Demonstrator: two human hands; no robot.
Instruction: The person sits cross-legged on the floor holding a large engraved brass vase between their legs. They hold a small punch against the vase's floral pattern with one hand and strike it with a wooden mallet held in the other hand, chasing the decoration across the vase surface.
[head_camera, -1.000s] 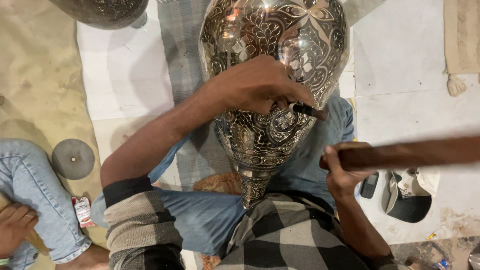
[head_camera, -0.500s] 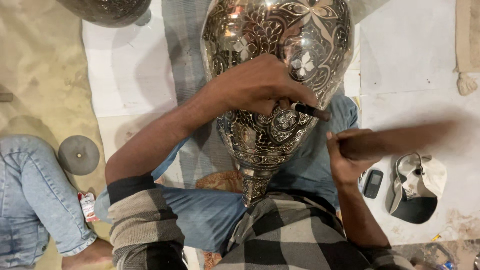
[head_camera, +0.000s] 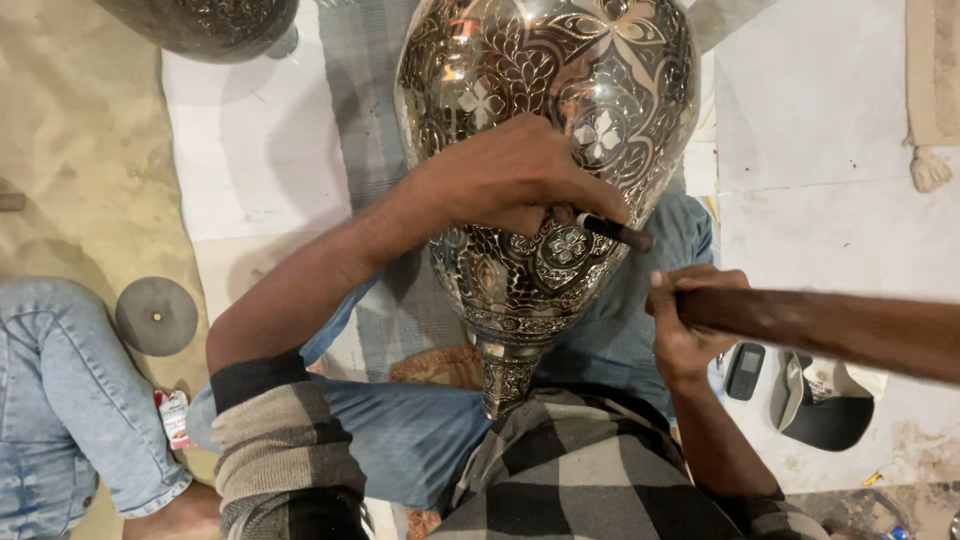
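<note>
Engraved metal vase (head_camera: 545, 130), large, silver-and-black floral pattern, lying across the person's lap with its neck toward the body, so the belly faces up for work. Left hand (head_camera: 510, 180) rests on the vase wall, fingers pinched together on a short dark chisel (head_camera: 612, 231) whose tip meets the surface; right hand (head_camera: 685, 325) is wrapped tight on a wooden mallet (head_camera: 830, 325), held beside the chisel's butt, ready to strike. Nearby: round disc (head_camera: 156, 315), phone (head_camera: 744, 371), cap (head_camera: 825, 405), another person's jeans leg (head_camera: 60, 400).
</note>
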